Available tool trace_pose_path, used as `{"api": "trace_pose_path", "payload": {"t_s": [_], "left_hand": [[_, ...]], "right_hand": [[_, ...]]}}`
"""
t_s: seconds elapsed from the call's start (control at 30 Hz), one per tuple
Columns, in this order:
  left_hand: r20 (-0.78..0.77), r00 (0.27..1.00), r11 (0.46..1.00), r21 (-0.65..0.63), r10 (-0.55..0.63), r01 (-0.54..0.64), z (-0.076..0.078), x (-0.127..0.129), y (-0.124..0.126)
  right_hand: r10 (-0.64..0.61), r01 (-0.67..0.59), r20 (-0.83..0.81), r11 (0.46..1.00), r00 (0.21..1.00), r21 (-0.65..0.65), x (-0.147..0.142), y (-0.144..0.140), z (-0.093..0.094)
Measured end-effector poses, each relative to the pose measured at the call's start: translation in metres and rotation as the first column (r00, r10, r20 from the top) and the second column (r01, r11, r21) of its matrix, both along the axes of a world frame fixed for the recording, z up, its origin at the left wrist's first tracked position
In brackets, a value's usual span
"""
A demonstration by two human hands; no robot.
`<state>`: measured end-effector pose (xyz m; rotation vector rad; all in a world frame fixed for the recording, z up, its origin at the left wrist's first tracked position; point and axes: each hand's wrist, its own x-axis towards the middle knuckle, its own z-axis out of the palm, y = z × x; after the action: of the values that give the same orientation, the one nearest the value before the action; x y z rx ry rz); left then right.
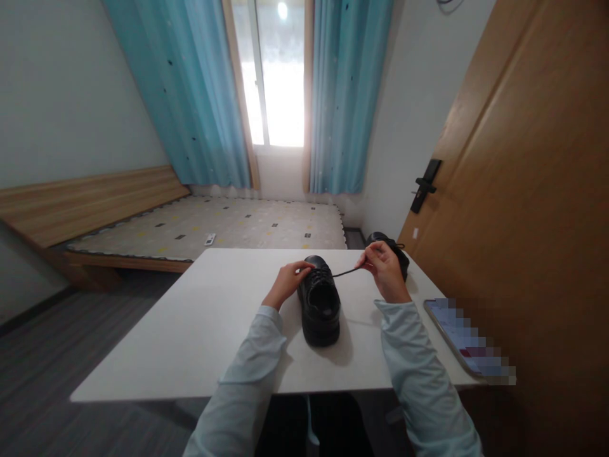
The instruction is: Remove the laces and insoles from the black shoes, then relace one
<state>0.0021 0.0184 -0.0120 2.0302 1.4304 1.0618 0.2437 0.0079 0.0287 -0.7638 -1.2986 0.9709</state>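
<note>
A black lace-up shoe [320, 308] stands on the white table [190, 330], heel toward me. My left hand [288, 281] rests against the shoe's left side near the eyelets, fingers pinched on the lacing there. My right hand [384, 266] is off to the shoe's right, pinching the end of a black shoelace [346, 273] that runs taut from the shoe to my fingers. A second black shoe [396, 249] sits behind my right hand at the table's far right corner, partly hidden.
A phone [464, 339] lies at the table's right edge. A wooden door [523, 190] with a black handle [425, 184] stands close on the right. Beyond the table are a low bed [214, 225] and a window with blue curtains [209, 95].
</note>
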Motion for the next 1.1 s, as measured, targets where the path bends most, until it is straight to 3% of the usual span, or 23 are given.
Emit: {"api": "trace_pose_path", "payload": {"t_s": [0.17,0.33,0.5,0.63,0.73,0.9,1.1], "left_hand": [[-0.007,1.0,1.0,0.007,0.009,-0.009,0.004,0.002,-0.002],[0.033,0.999,0.999,0.021,0.027,-0.027,0.003,0.003,-0.002],[0.121,0.993,0.999,0.032,-0.013,0.009,0.003,0.003,-0.003],[0.05,0.995,0.992,0.098,-0.084,0.078,0.008,0.004,-0.006],[0.023,0.993,0.987,0.115,-0.115,0.112,0.012,0.005,-0.009],[-0.023,0.968,0.964,0.087,-0.251,0.252,0.017,0.006,-0.011],[-0.058,0.961,0.956,0.103,-0.271,0.276,0.015,0.006,-0.01]], "right_hand": [[-0.073,0.081,0.172,0.996,0.982,-0.041,-0.001,0.01,-0.013],[-0.258,0.204,0.477,0.965,0.84,0.163,-0.011,0.007,-0.017],[-0.236,0.066,0.595,0.954,0.769,0.292,-0.033,-0.007,-0.014],[-0.229,-0.092,0.691,0.915,0.686,0.394,-0.047,-0.014,-0.017],[-0.227,-0.131,0.743,0.912,0.63,0.389,-0.053,-0.016,-0.02],[-0.201,-0.122,0.735,0.925,0.648,0.36,-0.055,-0.017,-0.021],[-0.2,-0.105,0.701,0.924,0.685,0.366,-0.054,-0.016,-0.02]]}}
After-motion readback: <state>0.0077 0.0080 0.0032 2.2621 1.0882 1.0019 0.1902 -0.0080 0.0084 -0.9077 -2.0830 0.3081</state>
